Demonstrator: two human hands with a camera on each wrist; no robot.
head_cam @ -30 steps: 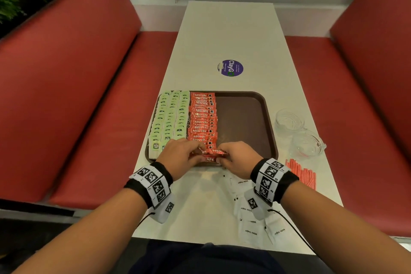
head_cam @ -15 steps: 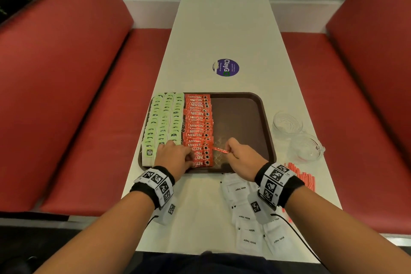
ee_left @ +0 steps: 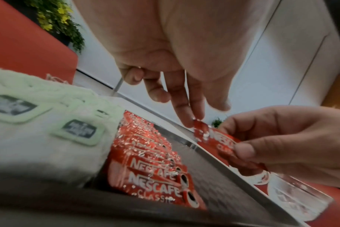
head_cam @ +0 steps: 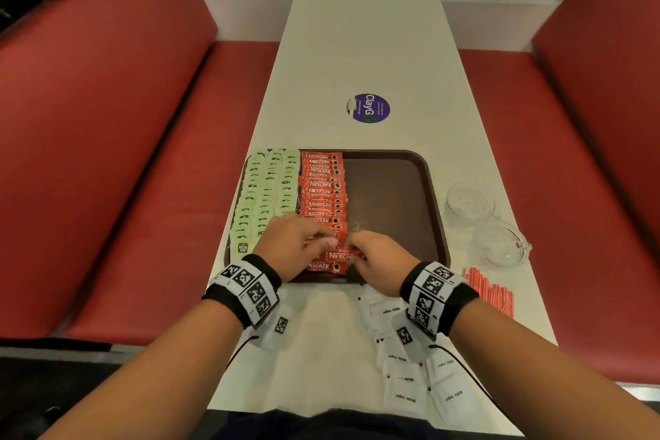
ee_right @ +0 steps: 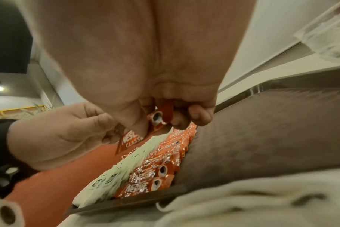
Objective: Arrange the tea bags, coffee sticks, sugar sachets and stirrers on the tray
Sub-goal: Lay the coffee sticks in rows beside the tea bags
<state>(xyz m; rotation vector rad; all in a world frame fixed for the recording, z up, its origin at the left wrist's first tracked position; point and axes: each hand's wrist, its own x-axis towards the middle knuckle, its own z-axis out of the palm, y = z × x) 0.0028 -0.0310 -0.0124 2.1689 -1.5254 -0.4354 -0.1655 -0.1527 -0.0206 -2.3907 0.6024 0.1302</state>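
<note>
A brown tray (head_cam: pixel 393 196) carries green tea bags (head_cam: pixel 266 196) in columns at its left and a column of red coffee sticks (head_cam: pixel 323 186) beside them. Both hands hold one more coffee stick (head_cam: pixel 343 256) just above the near end of that column. My left hand (head_cam: pixel 321 243) pinches its left end (ee_left: pixel 199 125), and my right hand (head_cam: pixel 357 254) grips the right part (ee_right: pixel 162 114). White sugar sachets (head_cam: pixel 403 371) lie on the table by my right wrist. Red-striped stirrers (head_cam: pixel 489 291) lie to the right of the tray.
Two empty glass cups (head_cam: pixel 469 202) (head_cam: pixel 500 243) stand right of the tray. A round purple sticker (head_cam: pixel 368 108) sits on the white table (head_cam: pixel 357 46) beyond it. Red benches (head_cam: pixel 125 154) run along both sides. The tray's right half is bare.
Half a second ago my left hand lay on the stick column while my right held the stick alone. Now the left fingers have come back onto its left end.
</note>
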